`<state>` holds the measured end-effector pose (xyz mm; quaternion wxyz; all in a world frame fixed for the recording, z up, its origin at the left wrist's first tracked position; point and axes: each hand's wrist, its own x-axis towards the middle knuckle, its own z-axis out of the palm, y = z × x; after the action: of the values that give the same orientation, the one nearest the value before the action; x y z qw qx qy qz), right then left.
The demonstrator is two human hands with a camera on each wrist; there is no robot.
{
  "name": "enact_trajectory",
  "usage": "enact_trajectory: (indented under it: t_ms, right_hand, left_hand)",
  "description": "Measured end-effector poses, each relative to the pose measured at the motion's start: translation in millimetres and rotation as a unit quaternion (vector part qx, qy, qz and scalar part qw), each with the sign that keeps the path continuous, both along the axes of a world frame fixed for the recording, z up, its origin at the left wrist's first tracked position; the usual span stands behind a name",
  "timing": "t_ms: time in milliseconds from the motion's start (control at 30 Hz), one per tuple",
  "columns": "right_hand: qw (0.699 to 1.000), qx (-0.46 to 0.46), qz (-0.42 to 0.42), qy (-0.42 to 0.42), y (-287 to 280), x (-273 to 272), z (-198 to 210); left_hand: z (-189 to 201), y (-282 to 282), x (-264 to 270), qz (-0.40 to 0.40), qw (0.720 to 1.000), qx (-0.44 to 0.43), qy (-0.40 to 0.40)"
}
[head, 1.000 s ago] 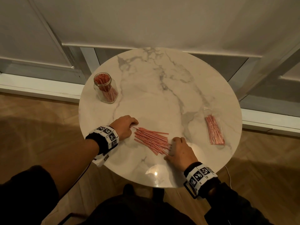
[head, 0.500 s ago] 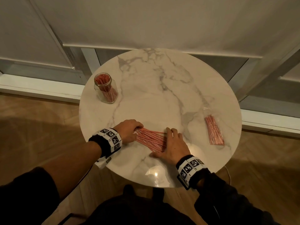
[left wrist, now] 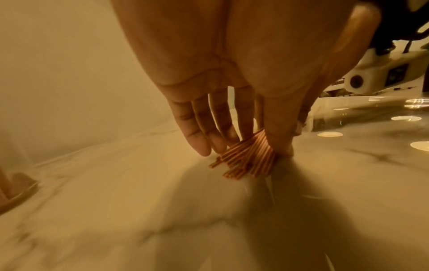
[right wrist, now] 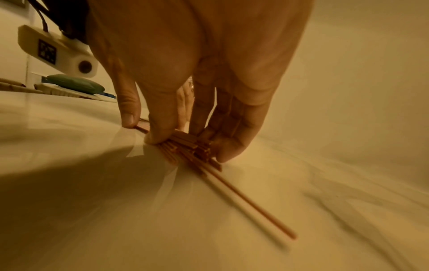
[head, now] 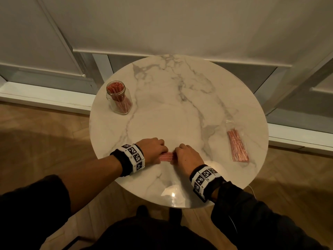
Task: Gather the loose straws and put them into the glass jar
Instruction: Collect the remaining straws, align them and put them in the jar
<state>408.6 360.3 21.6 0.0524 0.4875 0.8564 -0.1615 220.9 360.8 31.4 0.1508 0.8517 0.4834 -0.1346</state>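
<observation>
While the jar (head: 119, 98) at ten o'clock already holds straws, both hands (head: 169, 154) pinch the loose straws (head: 166, 157) bunched on the surface (head: 180, 109), not yet lifted.

Both hands down low, meeting at the near edge of the table.

Left hand (head: 153, 150) comes in from the left on a bare forearm, wrist in a marker band, fingers (left wrist: 199, 128) pointing down with the thumb set against them, pinching the straws (head: 166, 157). Right hand (head: 185, 157) reaches in from the right out of a dark sleeve, same banded wrist, fingers (right wrist: 232, 132) and thumb angled down and closed in on the other end of the bundle. The knuckles of the two hands nearly meet.
</observation>
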Motion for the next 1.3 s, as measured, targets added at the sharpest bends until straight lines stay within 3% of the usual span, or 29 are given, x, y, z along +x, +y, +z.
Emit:
enact_trajectory:
  t_ms: [167,333,667,933,1300]
  right_hand:
    - [0.996,0.029,0.057,-0.064,-1.5,-6.8,3.7]
    - [0.995,0.025,0.058,-0.082,-10.8,-9.8,0.2]
    - [0.995,0.039,0.083,-0.043,-15.5,-4.9,-11.5]
    - [0.991,0.104,0.080,-0.036,-19.9,-9.3,-22.6]
    - [0.993,0.101,0.061,0.006,-30.6,-5.1,-26.2]
  left_hand:
    - [1.2,-0.8,4.9,0.021,1.000,-0.007,0.013]
    - [-1.2,-4.9,13.2,0.038,0.999,-0.003,0.033]
    - [-5.6,-11.5,24.9,0.035,0.996,0.000,0.076]
    - [-16.0,-14.8,18.4,0.003,0.999,0.035,0.027]
    - [-15.3,-26.1,35.8,0.018,0.996,0.028,0.081]
